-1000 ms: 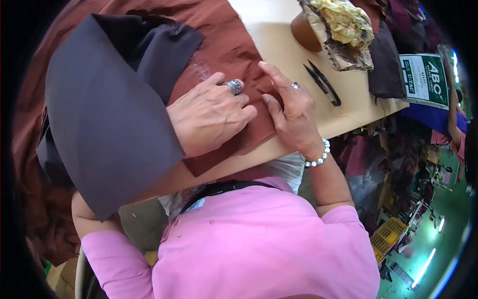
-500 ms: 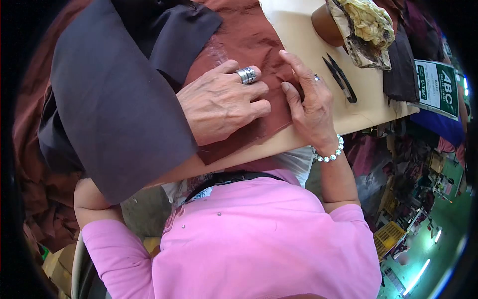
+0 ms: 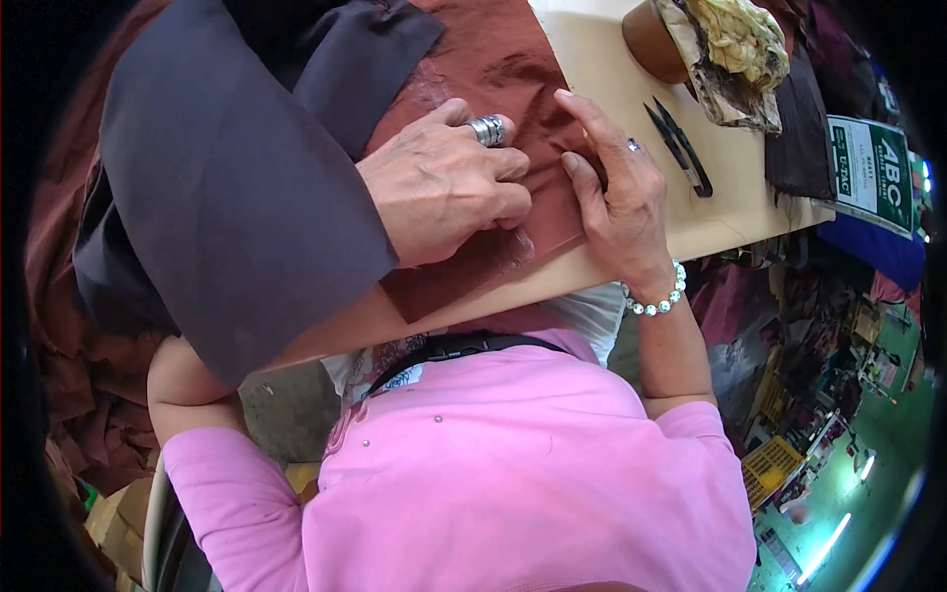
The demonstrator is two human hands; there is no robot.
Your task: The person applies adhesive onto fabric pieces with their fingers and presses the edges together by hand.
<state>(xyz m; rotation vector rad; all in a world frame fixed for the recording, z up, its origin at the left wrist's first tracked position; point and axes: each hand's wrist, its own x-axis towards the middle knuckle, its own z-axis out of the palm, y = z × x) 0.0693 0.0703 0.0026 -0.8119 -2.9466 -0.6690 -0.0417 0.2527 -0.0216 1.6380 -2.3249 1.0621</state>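
My left hand rests knuckles up on reddish-brown fabric, its fingers curled under. Whatever they hold, if anything, is hidden. A wide silver metal band circles one of its fingers. Dark grey-brown cloth drapes over my left forearm. Below the knuckles, a pale shiny smear marks the reddish-brown fabric. At that fabric's right edge lies my right hand, thumb and index finger apart, the other fingers mostly out of sight. Black thread snips lie to its right on the table.
The pale tabletop has its front edge close to my body. A brown round container and a piece with crumpled yellowish material stand at the back right. Beyond are dark cloth and a green-and-white ABC packet.
My left hand has shifted slightly up, and the pale smear below its knuckles has come into sight. My right hand stays nearly in place, its thumb and index finger still apart.
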